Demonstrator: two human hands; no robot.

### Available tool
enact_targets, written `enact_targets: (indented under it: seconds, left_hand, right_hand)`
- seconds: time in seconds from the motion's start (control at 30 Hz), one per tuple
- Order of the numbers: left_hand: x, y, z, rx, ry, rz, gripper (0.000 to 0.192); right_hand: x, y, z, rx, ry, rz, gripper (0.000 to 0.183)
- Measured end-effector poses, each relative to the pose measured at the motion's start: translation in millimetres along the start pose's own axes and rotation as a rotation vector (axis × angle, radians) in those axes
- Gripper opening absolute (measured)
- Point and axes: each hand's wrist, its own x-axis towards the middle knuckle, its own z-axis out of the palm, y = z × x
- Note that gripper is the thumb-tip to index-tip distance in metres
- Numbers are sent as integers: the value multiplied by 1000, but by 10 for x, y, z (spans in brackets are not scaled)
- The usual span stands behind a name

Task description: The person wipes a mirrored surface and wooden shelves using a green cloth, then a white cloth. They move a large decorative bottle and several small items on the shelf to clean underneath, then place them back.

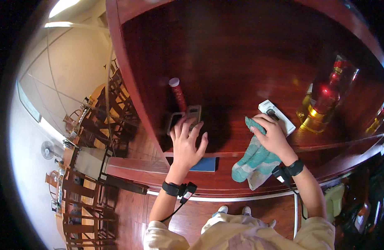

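Observation:
In my right hand (271,135) is a teal and pale-striped cloth (252,156), pinched between thumb and fingers and draping over the front edge of a dark red wooden shelf (223,137). Just beyond that hand a white box (282,118) with a dark picture on it lies at a slant. My left hand (187,140) is spread, fingers apart, over two flat rectangular objects. One is a dark-faced object (174,120), the other a greyish-brown case (195,112); my fingers partly cover both, and whether they touch them I cannot tell.
A red tube with a pale cap (178,93) stands behind my left hand. To the right are a red and gold bottle (324,103) and other shiny items. A blue flat object (204,164) lies on a lower ledge. Wooden chairs (82,200) stand at the left.

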Motion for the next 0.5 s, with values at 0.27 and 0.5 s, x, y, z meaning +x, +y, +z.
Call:
enact_targets:
  seconds: [0.27,0.5]
  left_hand:
    - [362,858,352,-310,-88,298,34]
    - [644,1825,978,-443,-227,350,48]
  right_hand:
    - [-982,72,-174,-262,201,-331,29]
    - [-1297,593,-846,-343,592,19,25]
